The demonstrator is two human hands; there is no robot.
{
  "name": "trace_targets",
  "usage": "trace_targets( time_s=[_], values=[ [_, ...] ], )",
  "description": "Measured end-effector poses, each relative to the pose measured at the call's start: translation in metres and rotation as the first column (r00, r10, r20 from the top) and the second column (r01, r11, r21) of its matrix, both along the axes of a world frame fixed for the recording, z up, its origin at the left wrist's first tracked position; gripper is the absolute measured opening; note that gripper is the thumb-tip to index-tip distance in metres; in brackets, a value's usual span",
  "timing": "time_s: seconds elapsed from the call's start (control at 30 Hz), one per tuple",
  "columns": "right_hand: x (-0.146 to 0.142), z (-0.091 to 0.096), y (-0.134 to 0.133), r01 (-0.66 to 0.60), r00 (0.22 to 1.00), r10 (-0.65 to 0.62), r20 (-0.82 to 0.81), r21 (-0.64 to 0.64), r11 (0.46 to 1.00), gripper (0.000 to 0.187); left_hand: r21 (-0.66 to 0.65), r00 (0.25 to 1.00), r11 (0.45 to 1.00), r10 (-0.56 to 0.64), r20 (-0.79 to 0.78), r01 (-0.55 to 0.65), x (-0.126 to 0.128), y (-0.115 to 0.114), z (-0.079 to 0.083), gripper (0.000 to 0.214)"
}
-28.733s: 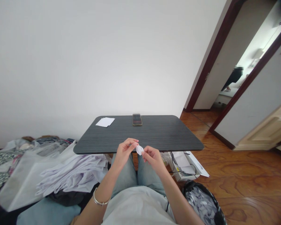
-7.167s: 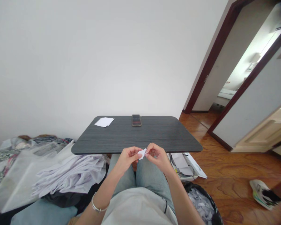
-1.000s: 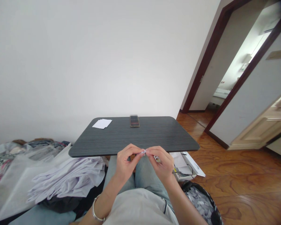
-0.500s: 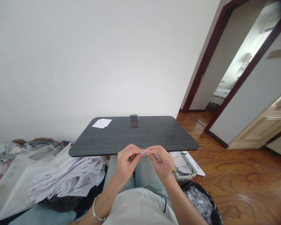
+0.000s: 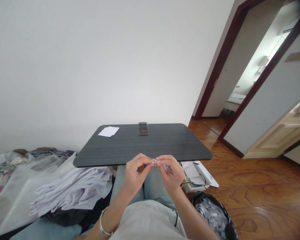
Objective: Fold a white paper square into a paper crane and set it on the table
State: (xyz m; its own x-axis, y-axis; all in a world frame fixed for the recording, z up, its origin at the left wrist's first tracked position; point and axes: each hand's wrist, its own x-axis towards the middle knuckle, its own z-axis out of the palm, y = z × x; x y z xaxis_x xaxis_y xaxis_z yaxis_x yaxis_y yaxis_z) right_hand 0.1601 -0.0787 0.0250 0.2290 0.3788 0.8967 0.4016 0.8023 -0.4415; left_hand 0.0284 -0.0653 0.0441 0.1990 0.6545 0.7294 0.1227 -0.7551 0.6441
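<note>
Dark wood-grain tabletop (image 5: 172, 143) beyond; left hand (image 5: 137, 171), right hand (image 5: 171, 173) pinching tiny folded white paper (image 5: 154, 162) between fingertips.

The left hand (image 5: 137, 170) and right hand (image 5: 171, 172) pinch a tiny folded white paper (image 5: 154, 162) just before the dark desk (image 5: 170, 146), with a phone (image 5: 143, 128) beyond them.

Phone (image 5: 143, 128) right of paper stack (image 5: 108, 131) on the table (image 5: 175, 143), cloth pile (image 5: 72, 190) left, bin (image 5: 213, 216) right

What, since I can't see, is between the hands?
A small white paper piece, pinched by the left hand and right hand, shows in the head view.
</note>
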Motion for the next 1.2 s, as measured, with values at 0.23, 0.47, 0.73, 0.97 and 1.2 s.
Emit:
trace_targets(
  time_s=[0.23,0.47,0.73,0.97,1.2],
  values=[
    [-0.006,-0.005,0.001,0.043,0.997,-0.041,-0.067,0.025,0.999,0.014,0.004,1.0,1.0,0.004,0.002,-0.004,0.0,0.0,-0.001,0.005],
    [-0.01,-0.01,0.004,-0.011,0.987,0.012,-0.16,0.01,1.0,0.013,0.017,1.0,1.0,-0.01,0.005,0.01,0.0,0.0,0.001,0.005],
    [-0.015,-0.01,0.002,-0.207,0.912,0.19,-0.364,-0.008,0.978,0.017,0.016,1.0,1.0,-0.007,0.005,0.007,0.0,0.001,0.003,0.005],
    [-0.017,-0.002,-0.005,-0.346,0.826,0.256,-0.502,-0.093,0.933,0.025,-0.011,1.0,1.0,-0.01,0.018,0.01,0.0,0.001,0.002,0.004],
    [-0.013,-0.004,0.0,-0.421,0.813,0.326,-0.482,-0.102,0.901,0.018,-0.046,1.0,0.999,0.008,0.006,-0.008,0.0,0.0,0.002,0.004]
  ],
)
